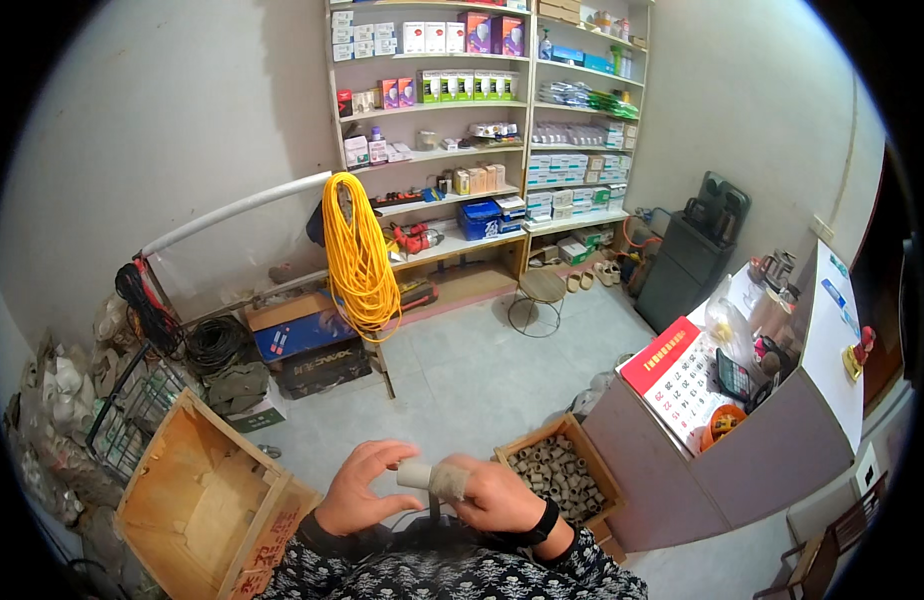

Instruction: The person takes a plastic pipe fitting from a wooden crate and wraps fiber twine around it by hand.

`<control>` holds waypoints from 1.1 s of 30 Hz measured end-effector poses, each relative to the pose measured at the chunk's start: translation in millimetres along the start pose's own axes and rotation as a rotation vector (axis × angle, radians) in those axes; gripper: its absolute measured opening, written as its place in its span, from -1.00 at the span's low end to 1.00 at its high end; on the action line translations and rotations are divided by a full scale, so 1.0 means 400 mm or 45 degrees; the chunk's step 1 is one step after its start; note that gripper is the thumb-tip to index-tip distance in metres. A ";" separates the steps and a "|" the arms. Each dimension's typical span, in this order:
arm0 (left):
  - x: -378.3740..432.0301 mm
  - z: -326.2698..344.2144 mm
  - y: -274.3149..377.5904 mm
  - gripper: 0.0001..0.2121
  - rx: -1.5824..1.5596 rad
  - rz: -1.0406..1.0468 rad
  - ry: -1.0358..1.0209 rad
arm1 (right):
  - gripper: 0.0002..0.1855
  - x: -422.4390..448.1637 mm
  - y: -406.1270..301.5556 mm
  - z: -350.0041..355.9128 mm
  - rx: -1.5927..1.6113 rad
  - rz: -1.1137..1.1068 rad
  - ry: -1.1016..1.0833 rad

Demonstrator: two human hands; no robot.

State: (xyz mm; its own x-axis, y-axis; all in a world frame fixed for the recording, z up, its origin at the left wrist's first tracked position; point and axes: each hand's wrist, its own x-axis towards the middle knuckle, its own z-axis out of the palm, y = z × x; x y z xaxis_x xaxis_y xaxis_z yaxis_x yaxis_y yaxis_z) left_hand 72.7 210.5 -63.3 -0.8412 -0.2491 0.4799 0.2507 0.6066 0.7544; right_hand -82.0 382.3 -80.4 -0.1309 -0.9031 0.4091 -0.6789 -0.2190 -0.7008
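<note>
A short, pale plastic pipe fitting lies sideways between my hands in front of my body. My right hand, with a black band on its wrist, grips its right end. Around that end is a rough grey-brown piece, perhaps cloth; blur hides its exact kind. My left hand is at the fitting's left end, thumb and fingers spread apart with a gap showing between them. Just beyond my right hand stands a wooden box holding many small grey pipe fittings.
A tilted wooden crate stands at my left, near a wire basket. The counter at right bears a calendar and calculator. Ahead are a stool, a hanging yellow cable coil and stocked shelves.
</note>
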 end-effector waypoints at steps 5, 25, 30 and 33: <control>-0.015 -0.016 -0.042 -0.62 -0.202 -0.295 -0.109 | -0.75 -0.005 -0.007 0.008 -0.170 -0.028 0.067; -0.020 -0.016 -0.032 -0.68 -0.236 -0.235 -0.092 | -0.73 -0.010 0.001 0.010 -0.161 -0.015 0.037; -0.017 -0.028 -0.038 -0.66 -0.325 -0.487 -0.347 | -0.74 -0.009 0.005 0.010 -0.243 -0.007 0.040; -0.013 -0.029 -0.041 -0.69 -0.194 -0.438 -0.340 | -0.74 -0.007 0.007 0.010 -0.274 -0.008 0.051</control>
State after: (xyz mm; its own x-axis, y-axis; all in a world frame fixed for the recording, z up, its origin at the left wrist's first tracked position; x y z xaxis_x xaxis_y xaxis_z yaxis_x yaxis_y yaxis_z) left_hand 78.5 192.9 -72.8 -0.9768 -0.2012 0.0726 -0.0142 0.3998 0.9165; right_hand -80.6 382.6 -86.0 -0.1518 -0.8857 0.4388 -0.8180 -0.1366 -0.5588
